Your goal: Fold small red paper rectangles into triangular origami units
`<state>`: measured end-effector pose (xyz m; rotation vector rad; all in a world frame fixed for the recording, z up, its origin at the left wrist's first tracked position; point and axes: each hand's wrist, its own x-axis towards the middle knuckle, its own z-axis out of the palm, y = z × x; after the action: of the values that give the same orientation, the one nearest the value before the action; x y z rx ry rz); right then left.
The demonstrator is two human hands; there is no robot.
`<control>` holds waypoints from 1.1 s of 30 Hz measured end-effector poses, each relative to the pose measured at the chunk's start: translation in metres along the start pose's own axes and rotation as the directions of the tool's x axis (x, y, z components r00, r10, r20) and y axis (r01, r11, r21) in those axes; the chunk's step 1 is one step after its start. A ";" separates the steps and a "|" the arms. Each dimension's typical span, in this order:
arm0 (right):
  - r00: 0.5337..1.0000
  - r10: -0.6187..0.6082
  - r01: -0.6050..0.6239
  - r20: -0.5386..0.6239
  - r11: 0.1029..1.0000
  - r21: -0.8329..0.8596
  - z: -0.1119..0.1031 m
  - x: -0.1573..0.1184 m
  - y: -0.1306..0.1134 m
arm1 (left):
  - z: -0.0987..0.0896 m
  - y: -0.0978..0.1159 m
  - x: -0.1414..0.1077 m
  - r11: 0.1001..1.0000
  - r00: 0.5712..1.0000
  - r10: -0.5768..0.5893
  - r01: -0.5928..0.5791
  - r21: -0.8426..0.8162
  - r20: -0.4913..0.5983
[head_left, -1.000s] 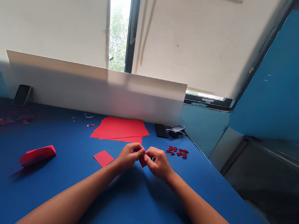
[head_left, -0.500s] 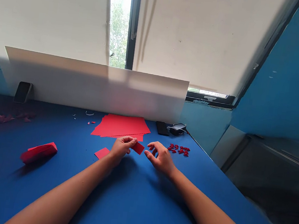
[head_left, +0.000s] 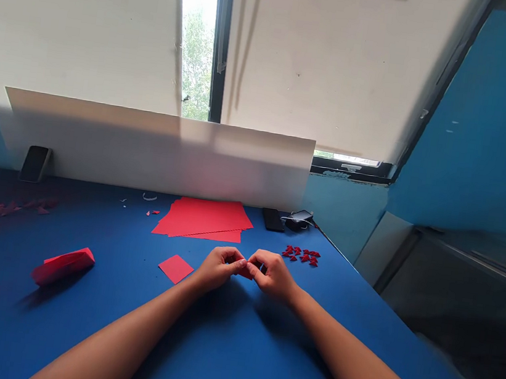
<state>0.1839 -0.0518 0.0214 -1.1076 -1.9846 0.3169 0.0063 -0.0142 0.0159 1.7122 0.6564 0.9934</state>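
Between my two hands is a small red paper piece [head_left: 246, 270], mostly covered by the fingers. My left hand [head_left: 224, 266] pinches its left side with thumb and fingers. On the right side, my right hand [head_left: 269, 270] grips the same piece, and the fingertips of both hands nearly meet. A red paper square [head_left: 176, 269] lies flat on the blue table just left of my left hand. Several small folded red pieces [head_left: 304, 256] sit in rows beyond my right hand.
Large red sheets [head_left: 205, 217] lie behind my hands. A black phone [head_left: 272, 219] and a device with a cable [head_left: 299, 219] are at the back right. A folded red paper bundle [head_left: 64, 266] rests at left, red scraps [head_left: 3, 209] beyond it, another phone [head_left: 35, 164] upright behind.
My right hand has closed on the red piece that my left hand held alone. Both hands have come together, and the red square on the table is now fully visible.
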 end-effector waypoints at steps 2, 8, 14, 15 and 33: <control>1.000 0.008 -0.009 0.028 0.999 0.045 -0.001 0.000 -0.002 | -0.001 0.001 0.000 1.000 1.000 0.000 0.000 0.006 0.020; 0.993 0.094 -0.109 0.069 0.962 0.249 -0.002 0.003 -0.006 | -0.001 0.004 0.001 0.998 0.998 -0.033 0.036 -0.043 0.061; 0.969 0.203 -0.245 0.137 0.846 0.474 0.000 0.004 -0.003 | 0.005 0.005 0.000 0.986 0.992 -0.077 0.091 -0.140 0.103; 0.967 0.214 -0.254 0.137 0.828 0.500 0.001 0.004 -0.003 | 0.006 0.006 -0.001 0.984 0.991 -0.080 0.095 -0.151 0.104; 0.939 0.266 -0.344 0.218 0.761 0.551 0.003 0.002 -0.001 | 0.004 -0.005 0.000 0.990 0.994 -0.070 0.080 -0.120 0.089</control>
<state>0.1806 -0.0503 0.0208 -1.0067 -1.6186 1.1220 0.0098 -0.0139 0.0107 1.6008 0.5882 0.8861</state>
